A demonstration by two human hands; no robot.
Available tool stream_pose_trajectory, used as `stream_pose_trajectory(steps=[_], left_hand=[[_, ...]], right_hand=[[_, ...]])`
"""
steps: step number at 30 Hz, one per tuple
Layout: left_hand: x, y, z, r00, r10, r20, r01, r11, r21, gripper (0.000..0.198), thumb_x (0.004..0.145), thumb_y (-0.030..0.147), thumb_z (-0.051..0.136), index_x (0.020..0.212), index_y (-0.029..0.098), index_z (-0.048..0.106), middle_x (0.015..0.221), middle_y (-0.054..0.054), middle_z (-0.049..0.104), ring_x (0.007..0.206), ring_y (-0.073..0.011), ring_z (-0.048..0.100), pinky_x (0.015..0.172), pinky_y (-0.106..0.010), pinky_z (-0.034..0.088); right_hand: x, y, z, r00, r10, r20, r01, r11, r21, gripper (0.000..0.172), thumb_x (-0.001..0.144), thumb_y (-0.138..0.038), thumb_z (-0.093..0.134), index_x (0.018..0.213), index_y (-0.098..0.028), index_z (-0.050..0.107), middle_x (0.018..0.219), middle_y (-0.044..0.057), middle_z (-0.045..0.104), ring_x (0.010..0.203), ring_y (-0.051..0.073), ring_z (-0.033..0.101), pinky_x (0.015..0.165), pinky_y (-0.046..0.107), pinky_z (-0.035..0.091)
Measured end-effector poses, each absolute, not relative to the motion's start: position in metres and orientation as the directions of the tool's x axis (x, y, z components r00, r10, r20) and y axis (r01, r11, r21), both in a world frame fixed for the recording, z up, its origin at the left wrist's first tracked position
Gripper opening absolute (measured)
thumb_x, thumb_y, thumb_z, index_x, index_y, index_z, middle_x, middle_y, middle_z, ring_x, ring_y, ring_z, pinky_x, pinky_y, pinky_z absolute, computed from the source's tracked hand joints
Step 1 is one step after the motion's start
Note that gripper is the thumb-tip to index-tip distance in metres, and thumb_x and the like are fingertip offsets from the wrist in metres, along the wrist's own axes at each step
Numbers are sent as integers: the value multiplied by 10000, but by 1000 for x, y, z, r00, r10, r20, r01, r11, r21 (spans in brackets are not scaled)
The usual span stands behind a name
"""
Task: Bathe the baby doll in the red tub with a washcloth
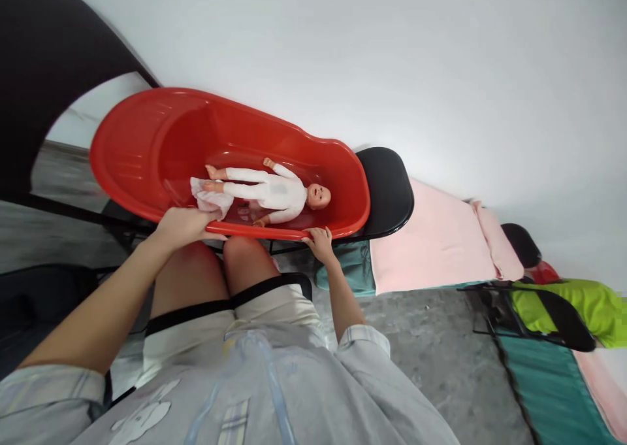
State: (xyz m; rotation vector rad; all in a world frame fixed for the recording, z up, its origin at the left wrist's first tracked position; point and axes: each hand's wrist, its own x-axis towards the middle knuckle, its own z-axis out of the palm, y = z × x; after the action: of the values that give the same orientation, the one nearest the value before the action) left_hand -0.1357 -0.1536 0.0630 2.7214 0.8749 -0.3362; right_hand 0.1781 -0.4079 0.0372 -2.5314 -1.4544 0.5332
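A red baby bathtub (125, 148) stands in front of my knees, against the pale wall. A baby doll (281, 189) with a white cloth body lies on its back in the tub, head to the right. A pale pink cloth (213, 198) is bunched by the doll's feet, just beside my left hand (183, 228). That hand is closed over the near rim, thumb on the outer side and fingers reaching inward by the cloth. Farther right, my right hand (321, 242) curls its fingers over the same rim. Neither hand touches the doll.
A black chair seat (389, 190) sticks out at the tub's right end. Beyond it is a cot with a pink sheet (435, 236). Farther right are a bright green garment (573, 311) and a green cot (548, 386). A dark curved object (53, 53) fills the upper left.
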Motion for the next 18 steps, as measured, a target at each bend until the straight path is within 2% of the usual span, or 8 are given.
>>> stream_pose_trajectory(steps=[3,5,12,18], left_hand=[[-133,-154,70,771,538,-340,593,-802,76,653,1017,696,692,1411,177,744,1235,-192,781,1146,-400,748,970,-443,562],[-132,-155,75,767,539,-348,593,-802,65,665,1019,715,675,1392,169,752,1243,-200,778,1149,-396,745,974,-432,557],[-129,-157,82,786,503,-361,575,-809,124,639,1050,674,656,1334,109,750,1250,-223,766,1175,-420,729,1012,-482,551],[-125,-159,84,818,461,-343,537,-827,169,640,1051,630,662,1312,55,761,1253,-276,745,1161,-454,722,1006,-521,559]], right_hand=[[176,-406,38,454,866,-210,820,-498,-283,337,1113,-358,626,1415,-242,720,1415,86,732,1422,256,579,1373,502,186],[175,-406,38,458,866,-201,827,-498,-261,352,1119,-360,615,1426,-217,711,1433,96,722,1425,253,578,1375,484,187],[179,-408,37,459,867,-193,828,-497,-261,302,1107,-343,604,1371,-249,717,1406,94,731,1411,256,587,1364,519,203],[182,-411,41,483,855,-189,828,-516,-220,306,1082,-317,583,1335,-216,722,1360,106,749,1393,260,617,1356,547,236]])
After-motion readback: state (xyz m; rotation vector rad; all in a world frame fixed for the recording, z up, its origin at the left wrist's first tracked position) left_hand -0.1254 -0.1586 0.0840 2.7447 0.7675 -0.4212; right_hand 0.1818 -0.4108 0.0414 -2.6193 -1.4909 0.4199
